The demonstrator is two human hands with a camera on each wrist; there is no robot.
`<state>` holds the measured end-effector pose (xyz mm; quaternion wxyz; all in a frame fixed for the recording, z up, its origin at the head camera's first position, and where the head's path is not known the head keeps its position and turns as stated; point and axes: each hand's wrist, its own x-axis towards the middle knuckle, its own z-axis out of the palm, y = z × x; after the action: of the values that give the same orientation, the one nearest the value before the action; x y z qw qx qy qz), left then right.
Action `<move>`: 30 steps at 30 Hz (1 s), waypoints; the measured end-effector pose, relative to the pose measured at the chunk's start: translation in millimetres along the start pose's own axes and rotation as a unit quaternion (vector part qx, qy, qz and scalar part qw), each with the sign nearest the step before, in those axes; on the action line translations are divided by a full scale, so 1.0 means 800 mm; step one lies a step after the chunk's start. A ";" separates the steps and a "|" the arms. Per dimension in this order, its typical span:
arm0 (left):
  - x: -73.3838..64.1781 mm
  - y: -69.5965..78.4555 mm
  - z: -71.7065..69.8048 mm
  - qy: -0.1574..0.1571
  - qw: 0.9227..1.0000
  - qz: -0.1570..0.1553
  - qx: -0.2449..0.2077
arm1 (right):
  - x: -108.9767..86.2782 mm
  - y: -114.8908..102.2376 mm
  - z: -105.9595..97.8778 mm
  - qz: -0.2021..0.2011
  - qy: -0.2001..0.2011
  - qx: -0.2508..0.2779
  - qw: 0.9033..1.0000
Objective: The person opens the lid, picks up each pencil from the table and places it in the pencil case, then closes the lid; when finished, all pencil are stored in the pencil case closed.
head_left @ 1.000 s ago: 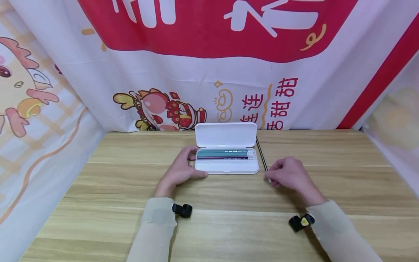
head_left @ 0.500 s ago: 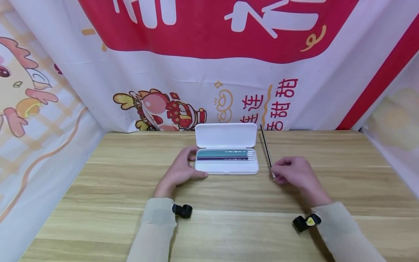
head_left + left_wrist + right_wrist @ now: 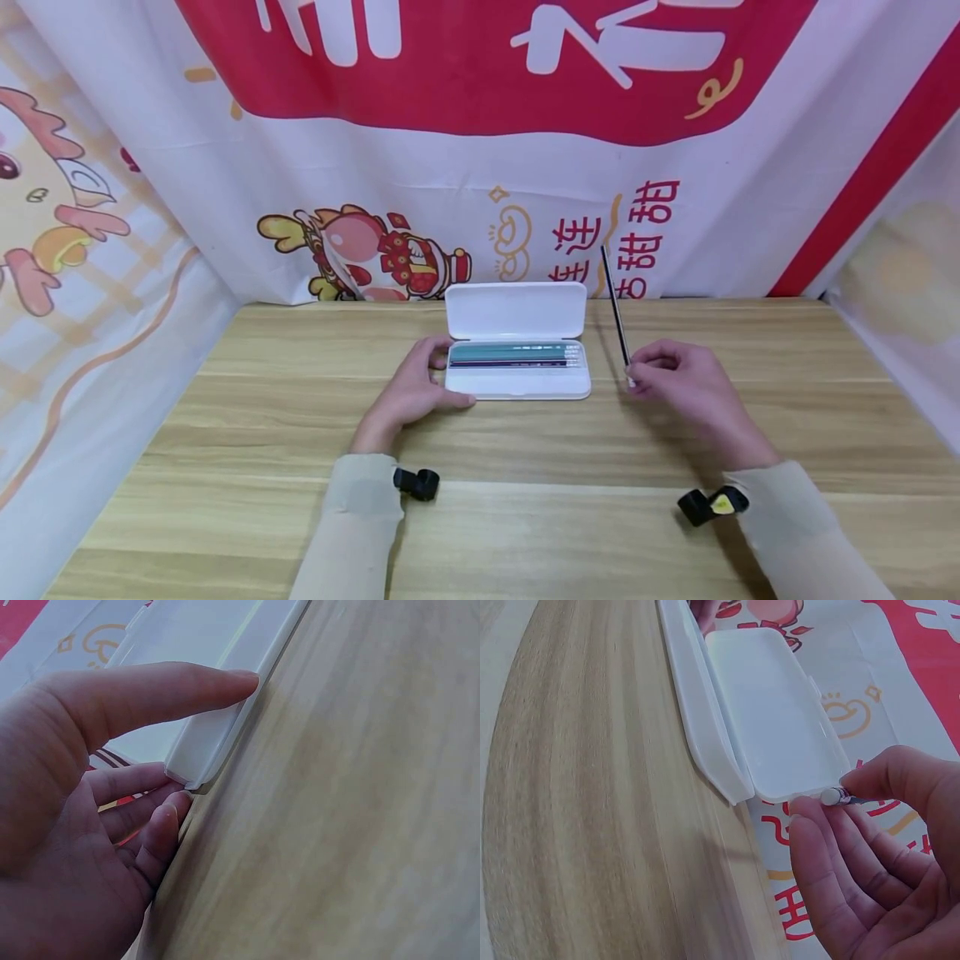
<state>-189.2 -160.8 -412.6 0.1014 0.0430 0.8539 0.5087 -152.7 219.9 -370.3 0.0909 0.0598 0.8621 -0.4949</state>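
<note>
A white pencil case (image 3: 517, 385) lies on the table with its lid (image 3: 516, 310) raised at the back. Inside, several teal and dark purple pencils (image 3: 510, 353) lie side by side, eraser ends to the right. My left hand (image 3: 411, 387) holds the case by its left end, thumb along the front edge and fingers about the corner, as the left wrist view shows. To the right of the case, my right hand (image 3: 675, 379) pinches a dark pencil (image 3: 617, 312) by its eraser end between thumb and fingers. This pencil tilts up and away from me, its far end raised.
The wood-grain table (image 3: 517, 533) ends at a printed white and red cloth (image 3: 420, 167) hanging behind the case. More printed cloth (image 3: 97, 333) hangs along the left side. A small black camera sits on each wrist.
My right hand has drawn the dark pencil to the right, away from the case, and its far end has risen from the table. The left hand and the case have stayed put.
</note>
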 end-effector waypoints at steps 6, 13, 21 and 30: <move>-0.001 0.001 0.000 -0.002 1.000 0.000 0.000 | -0.002 -0.004 0.004 -0.019 -0.013 0.010 1.000; -0.001 0.000 0.000 -0.002 1.000 0.004 0.000 | -0.003 -0.008 0.009 -0.046 -0.015 -0.025 0.999; -0.001 0.000 0.000 -0.001 1.000 0.001 0.004 | -0.005 -0.012 0.014 -0.041 -0.021 -0.060 0.997; 0.001 -0.001 0.000 0.000 1.000 0.004 0.012 | -0.003 -0.011 0.017 -0.054 -0.033 -0.051 0.997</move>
<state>-189.5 -160.7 -413.2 0.0991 0.0476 0.8596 0.4991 -150.5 203.9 -369.0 0.0956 -0.0081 0.8846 -0.4563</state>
